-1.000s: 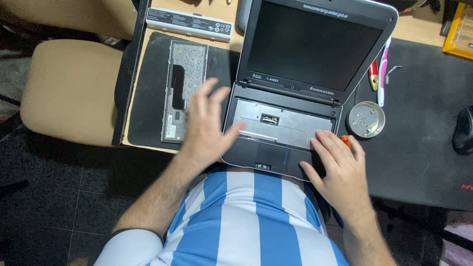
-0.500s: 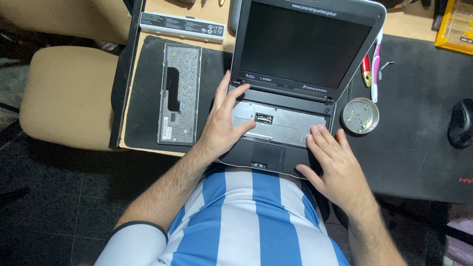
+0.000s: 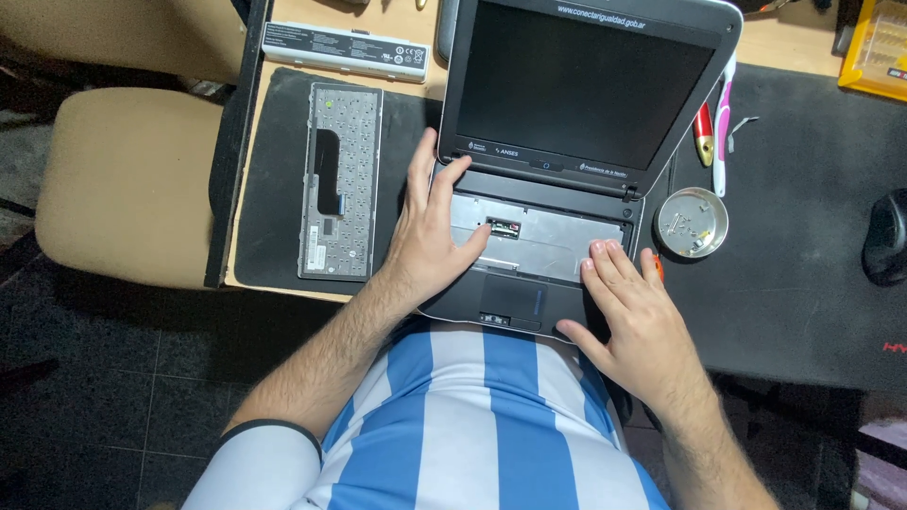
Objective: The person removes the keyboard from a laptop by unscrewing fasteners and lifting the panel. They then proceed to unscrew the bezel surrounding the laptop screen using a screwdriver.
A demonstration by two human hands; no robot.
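A small dark laptop (image 3: 586, 85) stands open on the desk, its keyboard taken out so the bare metal tray (image 3: 553, 244) shows. My left hand (image 3: 430, 231) lies flat on the left side of the base, fingers spread, thumb near a small connector in the tray. My right hand (image 3: 638, 312) rests flat on the lower right corner of the base, with fingers apart. Neither hand holds anything. The removed keyboard (image 3: 340, 179) lies face down on a black mat (image 3: 274, 189) to the left of the laptop.
A grey battery pack (image 3: 345, 49) lies behind the keyboard. A round metal dish (image 3: 692, 222) with screws sits right of the laptop, beside a pink tool (image 3: 723, 123) and a red one (image 3: 704, 132). A black mouse (image 3: 886, 236) lies far right, a beige chair (image 3: 128, 179) far left.
My left hand has slid from the keyboard's edge onto the laptop's left side. My right hand has stayed on the lower right corner. The view has shifted slightly.
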